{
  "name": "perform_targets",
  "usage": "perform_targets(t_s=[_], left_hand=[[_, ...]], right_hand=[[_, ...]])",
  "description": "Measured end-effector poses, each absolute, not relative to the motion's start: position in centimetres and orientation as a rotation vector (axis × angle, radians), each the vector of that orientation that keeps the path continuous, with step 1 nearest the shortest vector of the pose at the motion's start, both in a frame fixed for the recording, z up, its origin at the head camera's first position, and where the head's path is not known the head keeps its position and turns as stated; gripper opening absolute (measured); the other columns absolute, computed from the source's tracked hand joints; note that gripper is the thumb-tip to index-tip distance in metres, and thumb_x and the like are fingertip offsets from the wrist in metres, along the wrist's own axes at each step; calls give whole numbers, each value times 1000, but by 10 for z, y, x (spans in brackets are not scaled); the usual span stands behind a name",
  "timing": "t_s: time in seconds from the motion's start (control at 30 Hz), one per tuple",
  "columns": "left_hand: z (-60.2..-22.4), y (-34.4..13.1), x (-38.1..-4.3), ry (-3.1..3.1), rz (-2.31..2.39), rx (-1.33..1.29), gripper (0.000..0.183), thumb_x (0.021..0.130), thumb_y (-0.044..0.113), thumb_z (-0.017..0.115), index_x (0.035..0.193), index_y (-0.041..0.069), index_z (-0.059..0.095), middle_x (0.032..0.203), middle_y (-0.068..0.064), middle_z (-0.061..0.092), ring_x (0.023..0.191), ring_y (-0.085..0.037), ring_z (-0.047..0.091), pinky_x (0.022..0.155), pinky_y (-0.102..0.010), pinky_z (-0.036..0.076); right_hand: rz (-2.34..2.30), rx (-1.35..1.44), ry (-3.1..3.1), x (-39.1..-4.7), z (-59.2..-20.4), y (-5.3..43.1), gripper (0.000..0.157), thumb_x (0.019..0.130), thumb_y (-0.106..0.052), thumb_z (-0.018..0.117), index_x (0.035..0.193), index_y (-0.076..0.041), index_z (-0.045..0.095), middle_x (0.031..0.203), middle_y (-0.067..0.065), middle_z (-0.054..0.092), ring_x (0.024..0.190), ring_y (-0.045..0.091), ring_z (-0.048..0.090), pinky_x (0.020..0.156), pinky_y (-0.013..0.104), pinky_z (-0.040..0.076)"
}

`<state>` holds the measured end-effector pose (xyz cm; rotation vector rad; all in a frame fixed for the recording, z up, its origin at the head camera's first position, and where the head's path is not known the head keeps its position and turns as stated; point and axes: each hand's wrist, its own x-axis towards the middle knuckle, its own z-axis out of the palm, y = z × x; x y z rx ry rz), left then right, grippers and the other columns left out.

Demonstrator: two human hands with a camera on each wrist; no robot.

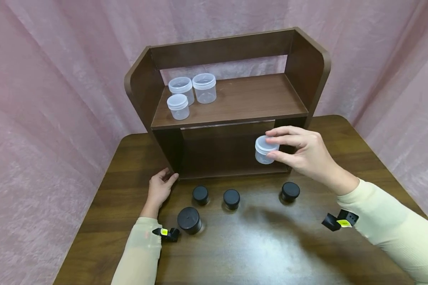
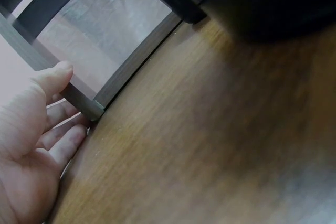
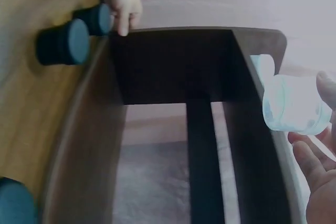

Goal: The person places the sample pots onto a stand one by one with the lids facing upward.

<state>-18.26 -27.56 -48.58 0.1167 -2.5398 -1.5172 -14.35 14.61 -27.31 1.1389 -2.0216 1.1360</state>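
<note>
My right hand [image 1: 301, 152] pinches a small clear plastic jar [image 1: 262, 155] with a white lid between thumb and fingers. The jar is upright in the air before the lower opening of a brown two-tier shelf [image 1: 249, 99]. In the right wrist view this jar [image 3: 294, 103] looks overexposed. Down at the shelf's lower left front corner, my left hand [image 1: 159, 188] grips the side panel, its thumb on the front edge and its fingers along the outer side. Several clear jars stand at the left of the upper tier: two larger ones [image 1: 205, 92] behind a smaller one [image 1: 180, 109].
On the wooden table [image 1: 235, 253] before the shelf stand several black-lidded jars: a larger one [image 1: 189, 220] by my left wrist, small ones [image 1: 200, 194] [image 1: 231, 198] near the middle, and another small jar [image 1: 290, 191] at the right. Pink curtains [image 1: 75, 79] hang behind.
</note>
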Motion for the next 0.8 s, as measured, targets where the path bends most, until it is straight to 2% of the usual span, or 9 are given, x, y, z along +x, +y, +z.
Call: perform_targets(t_s=[0.27,0.4,0.63,0.8], left_hand=[[-487,-275,-183,-2544,-1520,103,61,92,35,66,135,-6,49,135,-24,52,122,-35,53,97,-44,45],[-487,-276,-184,-2543,-1519,104,62,92,35,66,135,-6,50,134,-24,52,121,-34,53,97,-44,46],[-487,-277,-184,-2539,-1511,109,60,92,34,66,135,-6,50,134,-23,53,120,-34,54,96,-43,46],[-488,-278,-183,-2544,-1523,115,63,91,36,66,136,-5,49,135,-23,52,122,-34,53,97,-43,46]], right_hand=[[1136,1140,-1990,-176,-255,138,33,66,1,86,97,-2,76,102,3,72,93,9,66,75,16,49],[1167,1124,-1998,-185,-242,122,32,68,-2,86,99,-3,76,103,1,72,93,8,66,72,18,50],[1327,1078,-2067,-178,-214,90,28,73,8,79,100,10,71,107,17,69,98,18,65,84,25,53],[1440,1043,-2104,-188,-209,75,27,77,6,77,102,12,70,112,19,67,102,21,65,87,29,52]])
